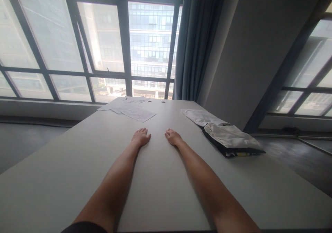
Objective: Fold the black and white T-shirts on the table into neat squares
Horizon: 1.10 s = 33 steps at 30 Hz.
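Both my arms stretch forward over a pale grey table (64, 170). My left hand (141, 136) lies flat on the tabletop, palm down, fingers out, holding nothing. My right hand (173, 136) rests the same way a short gap to its right, fingers flat and empty. Neither hand touches anything but the table. A pile of folded clothes (228, 136), white on top with a dark garment beneath, lies to the right of my right hand, well apart from it.
Several loose paper sheets (133, 110) lie at the table's far end. Behind them are large windows (103, 43), a blue-grey curtain (197, 43) and a grey wall pillar (259, 53). Dark floor shows on both sides of the table.
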Each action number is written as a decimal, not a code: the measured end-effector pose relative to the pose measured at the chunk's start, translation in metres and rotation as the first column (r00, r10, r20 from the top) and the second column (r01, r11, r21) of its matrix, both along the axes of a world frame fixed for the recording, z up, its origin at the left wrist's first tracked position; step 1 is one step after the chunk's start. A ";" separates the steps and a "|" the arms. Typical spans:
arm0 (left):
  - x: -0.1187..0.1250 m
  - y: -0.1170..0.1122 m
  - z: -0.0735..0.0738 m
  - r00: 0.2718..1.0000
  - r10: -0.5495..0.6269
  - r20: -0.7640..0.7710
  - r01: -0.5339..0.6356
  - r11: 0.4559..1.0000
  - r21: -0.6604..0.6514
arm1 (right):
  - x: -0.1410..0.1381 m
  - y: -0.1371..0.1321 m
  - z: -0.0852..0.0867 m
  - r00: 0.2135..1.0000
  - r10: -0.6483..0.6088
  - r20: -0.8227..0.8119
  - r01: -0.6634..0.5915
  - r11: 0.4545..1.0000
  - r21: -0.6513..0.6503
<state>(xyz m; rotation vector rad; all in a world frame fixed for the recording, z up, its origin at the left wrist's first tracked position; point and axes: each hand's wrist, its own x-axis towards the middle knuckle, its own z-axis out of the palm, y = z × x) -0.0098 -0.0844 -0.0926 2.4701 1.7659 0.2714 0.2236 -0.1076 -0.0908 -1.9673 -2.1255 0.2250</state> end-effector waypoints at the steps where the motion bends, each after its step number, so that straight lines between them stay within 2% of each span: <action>1: -0.002 -0.004 0.000 1.000 -0.002 0.006 0.002 1.000 0.011 | 0.001 -0.004 0.000 1.000 0.010 0.007 -0.010 1.000 0.003; 8: -0.013 -0.032 0.002 1.000 -0.023 0.008 0.022 0.992 0.125 | 0.013 -0.035 0.001 0.989 0.110 0.103 -0.114 0.993 0.036; 14: -0.031 -0.067 0.013 0.970 -0.185 -0.159 0.205 0.972 0.114 | 0.017 -0.070 0.015 0.963 0.166 0.213 -0.181 0.982 0.051; 18: -0.044 -0.084 0.019 0.938 -0.275 -0.213 0.311 0.936 0.162 | 0.021 -0.087 0.022 0.958 0.147 0.247 -0.175 0.980 0.096; 22: -0.062 -0.089 0.015 0.931 -0.354 -0.089 0.365 0.904 0.221 | 0.026 -0.101 0.024 0.974 0.122 0.193 -0.156 0.972 0.174; 26: -0.077 -0.088 0.017 0.922 -0.360 0.140 0.327 0.920 0.216 | 0.036 -0.107 0.033 0.986 0.142 0.092 -0.152 0.981 0.122; 28: -0.079 -0.091 0.023 0.901 -0.371 0.225 0.335 0.924 0.183 | 0.050 -0.107 0.044 0.995 0.099 0.014 -0.100 0.982 0.161; 30: -0.076 -0.097 0.031 0.882 -0.387 0.270 0.363 0.922 0.136 | 0.075 -0.108 0.057 0.997 -0.050 -0.051 0.063 0.949 0.309; 32: -0.072 -0.103 0.036 0.875 -0.398 0.277 0.389 0.917 0.087 | 0.108 -0.113 0.071 0.952 -0.290 -0.101 0.303 0.831 0.467; 33: -0.069 -0.107 0.038 0.876 -0.397 0.275 0.394 0.917 0.067 | 0.126 -0.118 0.076 0.908 -0.402 -0.116 0.404 0.767 0.499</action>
